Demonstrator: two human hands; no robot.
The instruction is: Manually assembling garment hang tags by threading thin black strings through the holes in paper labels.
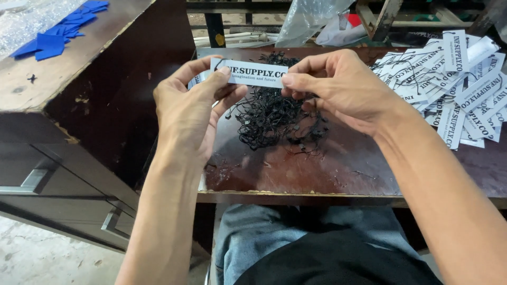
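Note:
My left hand (190,108) and my right hand (338,87) together hold a white paper tag (251,73) with black print, level above a dark brown table (296,169). The left thumb and fingers pinch the tag's left end; more white tags seem stacked behind it in that hand. The right thumb and forefinger pinch the tag's right end. Directly below the tag lies a tangled heap of black string loops (274,119) on the table.
A pile of the same white tags with black strings (454,84) covers the table's right side. A dark cabinet with drawers (79,158) stands at the left, with blue pieces (58,31) on top. Clear plastic bags (309,18) lie at the back. My lap (311,243) is below the table edge.

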